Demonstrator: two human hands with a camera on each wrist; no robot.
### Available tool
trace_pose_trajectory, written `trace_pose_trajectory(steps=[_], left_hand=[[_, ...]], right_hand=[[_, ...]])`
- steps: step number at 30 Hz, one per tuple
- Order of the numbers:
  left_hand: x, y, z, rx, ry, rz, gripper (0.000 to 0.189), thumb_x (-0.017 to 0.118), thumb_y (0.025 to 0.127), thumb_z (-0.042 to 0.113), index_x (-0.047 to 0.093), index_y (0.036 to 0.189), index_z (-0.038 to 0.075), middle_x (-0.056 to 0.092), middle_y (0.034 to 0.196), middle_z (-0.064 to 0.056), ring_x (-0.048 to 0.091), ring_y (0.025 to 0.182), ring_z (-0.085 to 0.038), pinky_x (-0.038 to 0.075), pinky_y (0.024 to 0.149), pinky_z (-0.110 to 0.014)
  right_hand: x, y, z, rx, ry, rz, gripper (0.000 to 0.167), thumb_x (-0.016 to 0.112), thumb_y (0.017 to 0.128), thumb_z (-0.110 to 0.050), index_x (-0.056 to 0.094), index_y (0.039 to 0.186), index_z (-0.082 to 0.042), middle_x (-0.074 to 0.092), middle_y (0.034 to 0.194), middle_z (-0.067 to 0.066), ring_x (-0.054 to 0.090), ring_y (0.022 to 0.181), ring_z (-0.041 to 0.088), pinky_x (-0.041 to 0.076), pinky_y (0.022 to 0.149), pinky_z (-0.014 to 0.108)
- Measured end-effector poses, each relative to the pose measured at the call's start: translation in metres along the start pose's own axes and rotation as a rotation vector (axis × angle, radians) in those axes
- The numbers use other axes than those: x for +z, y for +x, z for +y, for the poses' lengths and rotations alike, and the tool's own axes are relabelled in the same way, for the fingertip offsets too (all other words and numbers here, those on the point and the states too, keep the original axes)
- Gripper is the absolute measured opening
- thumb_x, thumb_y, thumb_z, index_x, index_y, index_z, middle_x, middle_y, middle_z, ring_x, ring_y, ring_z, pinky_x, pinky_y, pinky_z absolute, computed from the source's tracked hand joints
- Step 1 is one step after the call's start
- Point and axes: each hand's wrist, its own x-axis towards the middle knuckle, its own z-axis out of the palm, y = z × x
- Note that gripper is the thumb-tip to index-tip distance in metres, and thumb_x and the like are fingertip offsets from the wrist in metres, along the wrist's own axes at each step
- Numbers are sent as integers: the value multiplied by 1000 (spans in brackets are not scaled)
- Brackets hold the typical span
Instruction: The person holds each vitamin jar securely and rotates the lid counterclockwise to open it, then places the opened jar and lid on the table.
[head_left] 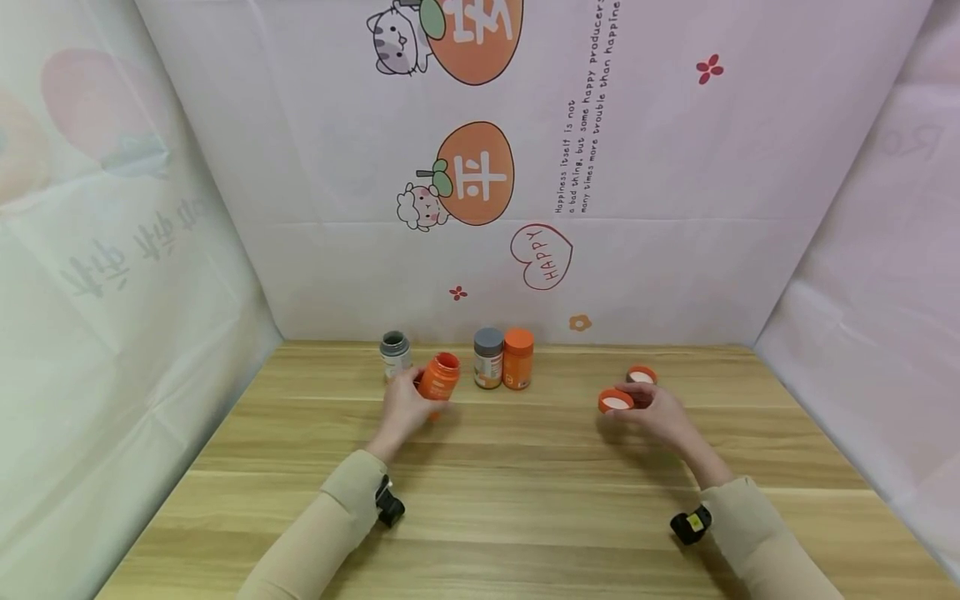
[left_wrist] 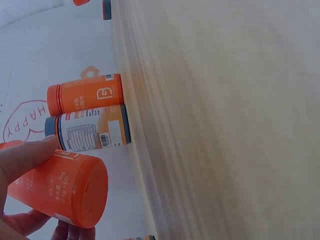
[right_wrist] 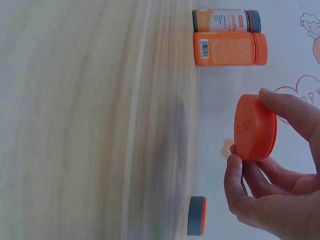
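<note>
At centre-left, the left hand (head_left: 403, 407) is gripping an open orange bottle (head_left: 439, 380); at right, the right hand (head_left: 660, 413) is pinching an orange cap (head_left: 616, 402). Work is apparently standing halfway: two bottles (head_left: 512, 363) capped, two lidless.

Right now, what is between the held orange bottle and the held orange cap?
In the head view, a grey-lidded jar and an orange jar stand between, nearer the bottle.

The uncapped orange bottle (head_left: 439, 382) leans, mouth up, well left of the tilted, white-lined orange lid (head_left: 616, 402).
</note>
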Motion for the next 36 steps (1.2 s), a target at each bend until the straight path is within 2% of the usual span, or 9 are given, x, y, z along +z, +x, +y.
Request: trace_pose_trajectory(steps=[5, 12, 15, 22, 28, 36], left_hand=[[-5, 2, -4, -6, -21, 6, 59, 87, 60, 8, 62, 112, 1, 67, 105, -13, 61, 98, -28, 47, 91, -45], [-10, 3, -7, 29, -10, 38, 54, 88, 57, 4, 64, 105, 1, 67, 99, -14, 62, 93, -28, 48, 88, -45], [-12, 4, -10, 28, 6, 44, 55, 87, 57, 4, 63, 106, 0, 67, 100, -15, 61, 94, -29, 47, 88, -46], [-16, 7, -15, 11, 35, 45, 64, 87, 56, 4, 61, 114, 0, 65, 107, -18, 60, 101, -32, 45, 93, -46], [-19, 10, -20, -6, 72, 50, 63, 87, 56, 4, 61, 113, -1, 66, 106, -18, 61, 99, -32, 45, 92, -47], [-25, 14, -23, -43, 61, 32, 64, 86, 58, 2, 59, 116, -2, 65, 110, -19, 60, 101, -33, 45, 94, -48]], right_hand=[[-2, 3, 6, 34, -51, 31, 67, 75, 79, -36, 52, 131, 0, 59, 122, 22, 57, 108, 32, 48, 78, 30], [-7, 4, 8, 43, -118, 56, 61, 76, 79, -31, 55, 127, 2, 60, 119, 25, 58, 107, 36, 48, 85, 43], [-9, 4, 10, 43, -132, 64, 59, 76, 79, -28, 56, 125, 4, 61, 118, 26, 59, 106, 37, 49, 85, 45], [-12, 7, 19, 56, -158, 64, 61, 76, 79, -29, 55, 125, 4, 60, 119, 27, 58, 107, 38, 49, 85, 45], [-14, 10, 25, 67, -190, 60, 62, 76, 79, -29, 54, 127, 5, 58, 121, 28, 56, 108, 40, 47, 86, 49], [-18, 13, 31, 68, -218, 65, 61, 77, 78, -26, 55, 123, 7, 60, 117, 29, 57, 105, 40, 47, 85, 49]])
